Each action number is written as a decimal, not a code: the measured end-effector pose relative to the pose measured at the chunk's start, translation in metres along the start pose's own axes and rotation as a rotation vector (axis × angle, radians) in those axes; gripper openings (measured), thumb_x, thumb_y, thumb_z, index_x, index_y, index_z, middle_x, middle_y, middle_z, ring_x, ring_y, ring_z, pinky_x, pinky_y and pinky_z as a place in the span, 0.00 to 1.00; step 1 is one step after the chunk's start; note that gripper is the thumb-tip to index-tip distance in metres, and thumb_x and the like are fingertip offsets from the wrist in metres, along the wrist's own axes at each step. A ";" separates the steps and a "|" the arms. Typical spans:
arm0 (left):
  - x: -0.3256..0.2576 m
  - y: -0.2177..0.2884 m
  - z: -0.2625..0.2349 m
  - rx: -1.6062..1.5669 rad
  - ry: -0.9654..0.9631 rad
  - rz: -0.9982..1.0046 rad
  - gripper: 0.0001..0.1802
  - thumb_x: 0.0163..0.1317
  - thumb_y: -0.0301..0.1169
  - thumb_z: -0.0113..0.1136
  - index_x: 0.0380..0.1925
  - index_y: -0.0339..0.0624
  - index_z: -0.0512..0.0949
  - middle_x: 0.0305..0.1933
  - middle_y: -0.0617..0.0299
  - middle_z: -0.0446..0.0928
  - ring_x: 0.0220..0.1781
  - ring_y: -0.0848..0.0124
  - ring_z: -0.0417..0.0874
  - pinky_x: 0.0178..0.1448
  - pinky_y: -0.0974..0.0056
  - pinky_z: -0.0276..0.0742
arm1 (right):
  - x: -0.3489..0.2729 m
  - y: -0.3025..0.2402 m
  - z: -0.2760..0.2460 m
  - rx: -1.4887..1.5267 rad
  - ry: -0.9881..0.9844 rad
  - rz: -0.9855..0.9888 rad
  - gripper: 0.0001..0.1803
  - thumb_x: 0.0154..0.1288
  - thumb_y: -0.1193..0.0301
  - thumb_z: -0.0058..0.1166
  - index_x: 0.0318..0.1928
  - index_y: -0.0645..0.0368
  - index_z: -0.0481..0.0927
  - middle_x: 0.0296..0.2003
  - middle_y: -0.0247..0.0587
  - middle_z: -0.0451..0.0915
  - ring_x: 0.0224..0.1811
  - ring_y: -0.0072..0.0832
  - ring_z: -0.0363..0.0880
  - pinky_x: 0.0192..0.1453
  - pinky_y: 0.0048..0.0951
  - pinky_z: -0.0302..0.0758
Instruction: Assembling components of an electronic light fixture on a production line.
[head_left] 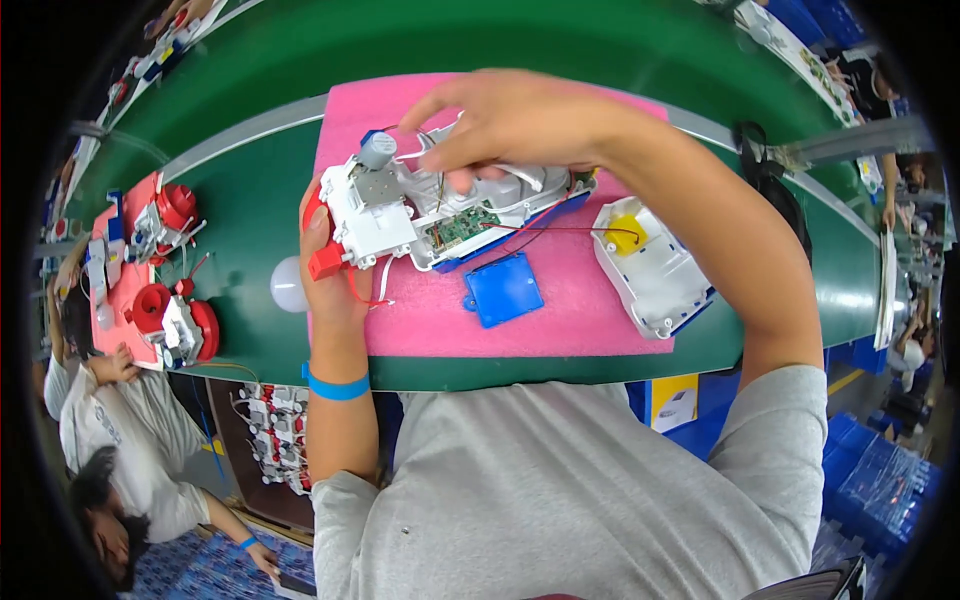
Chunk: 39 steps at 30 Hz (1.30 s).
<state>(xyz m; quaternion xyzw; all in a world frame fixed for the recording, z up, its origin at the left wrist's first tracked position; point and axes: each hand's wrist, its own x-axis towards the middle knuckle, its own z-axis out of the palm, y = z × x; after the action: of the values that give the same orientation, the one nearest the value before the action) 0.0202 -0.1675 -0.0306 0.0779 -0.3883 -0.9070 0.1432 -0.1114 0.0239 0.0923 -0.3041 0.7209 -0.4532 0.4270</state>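
Green belt (250, 215) runs across the view, curved by the lens, with a pink mat (590, 310) laid on it at the centre, probably as padding for the parts. On the mat, toward 11 o'clock, sits the open white housing (455, 215), its green circuit board (458, 228) exposed.

The housing's left end is gripped by the left hand (325, 270), thumb on top and fingers curled under, closed on it, seemingly to steady it; a blue wristband (337, 386) is worn on that arm. A grey motor (377, 150) stands up from that end, and a red part (327, 262) sits by the thumb. From 1 o'clock the right hand (505, 120) is brought down over the housing, fingertips pinched together on thin white wires (425, 155) at its top; the exact hold is partly hidden.

A blue cover (503, 289) lies loose at 6 o'clock from the housing, set aside within reach. At 3 o'clock a second white shell (652, 270) with a yellow part (625, 233) is joined to the housing by red and black wires (560, 229).

At 9 o'clock another pink mat (115, 290) carries red-and-white units (170, 320), with another person's hand near it. A white bulb-like object (287, 285) rests beside the left wrist. Blue crates (870, 480) are seen at 4 o'clock.
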 end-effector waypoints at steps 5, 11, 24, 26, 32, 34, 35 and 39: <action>-0.001 0.000 0.000 -0.004 0.032 0.032 0.27 0.65 0.35 0.47 0.62 0.33 0.62 0.62 0.49 0.68 0.63 0.59 0.71 0.66 0.57 0.68 | -0.021 -0.006 -0.013 0.064 -0.178 -0.042 0.16 0.64 0.69 0.54 0.51 0.62 0.77 0.37 0.38 0.83 0.29 0.16 0.74 0.32 0.16 0.69; -0.001 0.003 0.008 0.044 -0.026 0.002 0.27 0.63 0.35 0.49 0.61 0.34 0.63 0.60 0.50 0.69 0.62 0.62 0.72 0.65 0.59 0.67 | -0.036 -0.002 0.019 -0.035 -0.366 -0.162 0.17 0.59 0.77 0.58 0.50 0.62 0.78 0.46 0.41 0.82 0.43 0.23 0.79 0.48 0.28 0.74; -0.005 0.003 0.008 0.041 -0.017 -0.023 0.28 0.64 0.35 0.50 0.62 0.35 0.61 0.59 0.51 0.69 0.60 0.64 0.72 0.63 0.60 0.68 | -0.026 0.005 0.041 -0.370 -0.030 -0.470 0.06 0.55 0.75 0.63 0.34 0.62 0.84 0.26 0.38 0.78 0.28 0.27 0.74 0.32 0.28 0.69; -0.004 0.001 0.006 0.041 0.001 -0.026 0.28 0.64 0.35 0.50 0.62 0.35 0.61 0.59 0.51 0.69 0.60 0.64 0.72 0.64 0.60 0.68 | -0.024 0.000 0.038 -0.454 0.018 -0.438 0.03 0.54 0.77 0.61 0.31 0.62 0.84 0.25 0.43 0.80 0.27 0.35 0.79 0.33 0.32 0.74; 0.000 -0.001 0.003 0.039 0.001 0.006 0.27 0.66 0.36 0.48 0.61 0.34 0.62 0.59 0.50 0.69 0.61 0.63 0.72 0.64 0.60 0.68 | -0.014 0.009 0.033 -0.632 0.032 -0.422 0.05 0.52 0.74 0.60 0.29 0.61 0.84 0.26 0.43 0.80 0.30 0.39 0.79 0.35 0.36 0.74; 0.000 0.001 0.006 0.038 -0.002 0.000 0.27 0.66 0.36 0.48 0.61 0.33 0.62 0.59 0.51 0.70 0.61 0.63 0.72 0.64 0.60 0.68 | -0.010 0.018 0.032 -0.894 0.089 -0.463 0.05 0.53 0.72 0.58 0.28 0.59 0.84 0.27 0.42 0.79 0.32 0.38 0.79 0.38 0.37 0.75; 0.001 0.000 0.003 0.042 0.011 -0.002 0.27 0.66 0.36 0.48 0.62 0.33 0.62 0.59 0.51 0.70 0.61 0.62 0.72 0.64 0.60 0.68 | -0.008 0.023 0.032 -0.963 0.087 -0.464 0.07 0.55 0.70 0.56 0.27 0.58 0.84 0.28 0.41 0.79 0.34 0.39 0.79 0.40 0.37 0.76; 0.001 -0.003 0.001 0.026 0.038 0.044 0.28 0.65 0.35 0.48 0.62 0.32 0.62 0.60 0.49 0.69 0.63 0.61 0.70 0.67 0.60 0.65 | 0.002 0.035 0.038 -1.012 0.045 -0.480 0.07 0.53 0.70 0.55 0.27 0.58 0.84 0.28 0.42 0.79 0.35 0.40 0.79 0.41 0.38 0.76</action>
<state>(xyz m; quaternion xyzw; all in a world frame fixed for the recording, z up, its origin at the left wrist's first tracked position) 0.0191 -0.1656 -0.0322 0.0886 -0.3989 -0.8968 0.1695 -0.0802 0.0217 0.0509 -0.6171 0.7680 -0.1415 0.0971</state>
